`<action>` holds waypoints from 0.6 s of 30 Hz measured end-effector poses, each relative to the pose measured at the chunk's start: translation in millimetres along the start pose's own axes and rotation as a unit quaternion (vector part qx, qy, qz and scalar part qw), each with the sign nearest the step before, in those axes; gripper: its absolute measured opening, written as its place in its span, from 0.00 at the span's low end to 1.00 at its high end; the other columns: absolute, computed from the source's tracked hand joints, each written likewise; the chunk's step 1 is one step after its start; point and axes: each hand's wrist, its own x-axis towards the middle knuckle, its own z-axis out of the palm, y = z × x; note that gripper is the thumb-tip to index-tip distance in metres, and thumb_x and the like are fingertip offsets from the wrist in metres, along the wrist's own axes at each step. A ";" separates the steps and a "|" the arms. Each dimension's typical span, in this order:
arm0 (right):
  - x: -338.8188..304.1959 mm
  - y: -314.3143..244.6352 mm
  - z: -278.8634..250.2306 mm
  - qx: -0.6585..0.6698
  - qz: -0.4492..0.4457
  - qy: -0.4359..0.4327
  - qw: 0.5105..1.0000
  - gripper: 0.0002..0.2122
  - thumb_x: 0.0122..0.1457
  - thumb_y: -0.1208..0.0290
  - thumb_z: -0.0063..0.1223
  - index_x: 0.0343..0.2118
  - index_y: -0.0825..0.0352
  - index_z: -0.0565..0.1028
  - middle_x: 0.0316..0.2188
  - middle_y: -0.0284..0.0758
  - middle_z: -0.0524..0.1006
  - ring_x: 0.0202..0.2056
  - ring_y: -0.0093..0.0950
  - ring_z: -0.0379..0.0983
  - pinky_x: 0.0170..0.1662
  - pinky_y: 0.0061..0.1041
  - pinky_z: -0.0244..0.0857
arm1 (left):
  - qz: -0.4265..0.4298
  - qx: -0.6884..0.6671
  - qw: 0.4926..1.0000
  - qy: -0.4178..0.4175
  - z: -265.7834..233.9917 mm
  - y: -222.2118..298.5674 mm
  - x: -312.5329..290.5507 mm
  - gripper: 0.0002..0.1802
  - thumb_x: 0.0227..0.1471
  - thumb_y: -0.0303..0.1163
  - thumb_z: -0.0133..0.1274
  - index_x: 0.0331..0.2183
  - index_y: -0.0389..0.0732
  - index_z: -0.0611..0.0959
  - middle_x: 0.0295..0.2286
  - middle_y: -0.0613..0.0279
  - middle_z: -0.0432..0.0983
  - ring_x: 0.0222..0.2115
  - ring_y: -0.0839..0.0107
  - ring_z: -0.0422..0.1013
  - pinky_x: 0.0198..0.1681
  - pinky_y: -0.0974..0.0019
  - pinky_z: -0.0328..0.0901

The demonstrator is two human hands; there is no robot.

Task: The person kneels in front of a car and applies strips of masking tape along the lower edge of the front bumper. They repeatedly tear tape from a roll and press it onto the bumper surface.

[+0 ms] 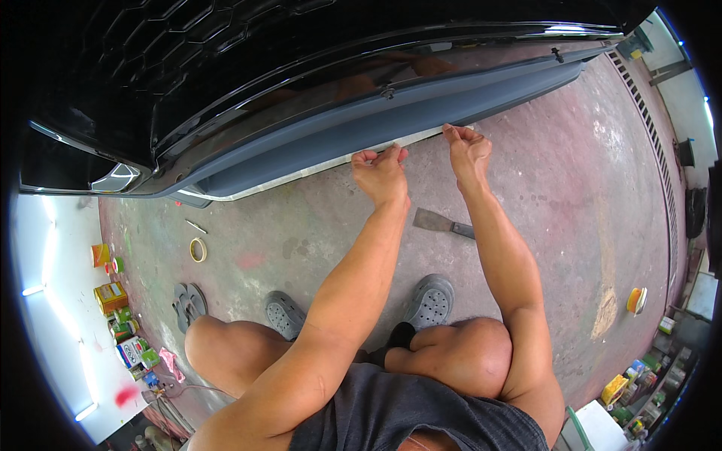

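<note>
A pale strip of tape (293,177) runs along the lower edge of a grey lip (323,143) beneath a glossy black car bumper (301,90). My left hand (381,171) is closed in a pinch on the strip, near the middle of the edge. To its right, my right hand (470,156) pinches the strip's right end, fingertips against the lip's edge. Just what lies between the fingertips is partly hidden. A putty knife (442,222) with a dark handle lies on the floor below my hands.
On the concrete floor (361,248) lie a tape roll (198,249), a slim pen-like tool (196,226) and flip-flops (189,304). My feet wear grey clogs (432,299). Several cans (111,298) line the left wall. A floor grate (654,135) runs along the right.
</note>
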 end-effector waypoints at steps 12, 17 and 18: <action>-9.0 -14.9 -2.1 -0.001 0.022 -0.002 1.000 0.12 0.57 0.66 0.65 0.31 0.73 0.84 0.17 0.23 0.69 0.21 0.15 0.59 0.24 0.23 0.52 | 0.027 0.000 1.000 0.008 1.6 1.2 3.7 0.23 0.49 0.15 0.61 0.33 0.44 0.63 0.27 0.55 0.78 0.25 0.67 0.80 0.21 0.73 0.64; -6.8 -10.3 1.3 0.030 0.020 0.009 0.999 0.12 0.57 0.66 0.65 0.30 0.73 0.84 0.16 0.23 0.69 0.20 0.15 0.58 0.24 0.23 0.52 | 0.016 -0.022 1.000 -0.010 1.9 -1.4 5.3 0.23 0.49 0.14 0.61 0.33 0.44 0.63 0.26 0.55 0.77 0.25 0.68 0.80 0.22 0.73 0.64; -7.0 -11.9 0.6 0.033 0.029 0.009 0.999 0.12 0.57 0.66 0.65 0.30 0.73 0.84 0.16 0.23 0.69 0.20 0.15 0.58 0.24 0.23 0.51 | 0.013 -0.016 1.000 -0.006 2.3 0.2 4.5 0.23 0.49 0.14 0.61 0.33 0.44 0.63 0.26 0.55 0.77 0.25 0.68 0.80 0.22 0.73 0.64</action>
